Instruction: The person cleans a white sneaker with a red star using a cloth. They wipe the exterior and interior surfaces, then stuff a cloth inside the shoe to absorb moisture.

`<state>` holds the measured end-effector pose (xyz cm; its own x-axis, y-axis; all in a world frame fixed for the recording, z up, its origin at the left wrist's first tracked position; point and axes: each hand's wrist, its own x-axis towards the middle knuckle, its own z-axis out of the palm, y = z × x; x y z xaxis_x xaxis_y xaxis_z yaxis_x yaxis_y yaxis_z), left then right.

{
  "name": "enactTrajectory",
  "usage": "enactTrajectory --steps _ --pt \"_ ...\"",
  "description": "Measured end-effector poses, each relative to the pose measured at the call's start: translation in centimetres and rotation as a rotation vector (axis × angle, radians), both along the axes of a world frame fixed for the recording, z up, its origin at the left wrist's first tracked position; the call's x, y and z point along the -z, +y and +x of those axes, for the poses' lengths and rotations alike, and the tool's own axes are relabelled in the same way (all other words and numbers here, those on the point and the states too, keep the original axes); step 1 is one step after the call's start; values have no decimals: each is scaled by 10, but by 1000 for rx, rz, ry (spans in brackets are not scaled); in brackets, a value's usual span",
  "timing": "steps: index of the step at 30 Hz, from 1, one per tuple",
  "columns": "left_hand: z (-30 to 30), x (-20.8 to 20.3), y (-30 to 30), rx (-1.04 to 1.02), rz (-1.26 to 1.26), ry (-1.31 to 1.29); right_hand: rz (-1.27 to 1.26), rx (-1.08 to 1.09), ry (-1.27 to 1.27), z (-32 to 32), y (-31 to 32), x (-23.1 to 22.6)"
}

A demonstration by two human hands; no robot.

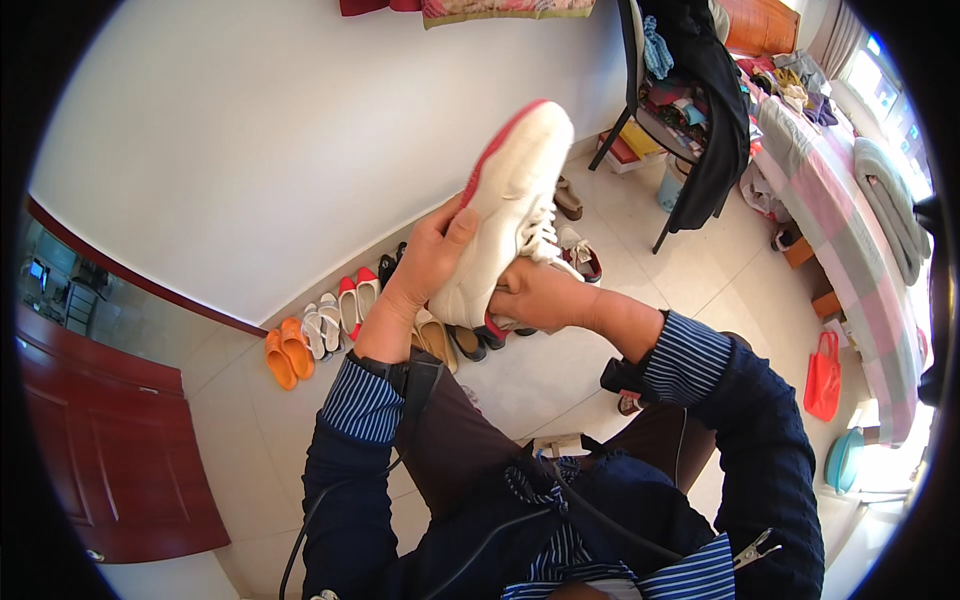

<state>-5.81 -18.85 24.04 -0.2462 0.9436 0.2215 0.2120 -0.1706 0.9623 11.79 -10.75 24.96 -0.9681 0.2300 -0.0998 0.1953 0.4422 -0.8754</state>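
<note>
A white lace-up sneaker (510, 190) with a red sole is held up in front of me, its toe pointing up and away. My left hand (432, 255) grips its left side, the thumb lying over the upper and the fingers hidden behind the sole. At the heel end, my right hand (545, 295) is closed around the collar and tongue by the shoe's opening; its fingertips are partly hidden. White laces (540, 232) hang along the shoe's right side, close to my right hand.
Several pairs of shoes line the wall, including orange clogs (289, 352) and red-and-white flats (358, 298). A chair heaped with clothes (690, 110) stands far right, before a bed (815, 190). A red bag (823, 376) and teal basin (845, 460) sit right; a dark red door (120, 430) is left.
</note>
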Motion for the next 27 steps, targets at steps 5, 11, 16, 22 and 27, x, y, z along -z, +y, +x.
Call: enactTrajectory --steps 5,11,16,22,27 --pt "-19 9 -5 -95 18 -22 -848 401 72 31 -5 1" --pt "-45 8 -21 -53 138 -477 -1133 468 328 76 16 5" --pt "-40 21 -22 151 223 -714 -1059 546 301 89 32 16" --pt "-29 31 -25 166 193 -1190 -919 632 268 114 56 50" --pt "-17 24 -9 63 112 -1006 -869 743 147 136 76 91"
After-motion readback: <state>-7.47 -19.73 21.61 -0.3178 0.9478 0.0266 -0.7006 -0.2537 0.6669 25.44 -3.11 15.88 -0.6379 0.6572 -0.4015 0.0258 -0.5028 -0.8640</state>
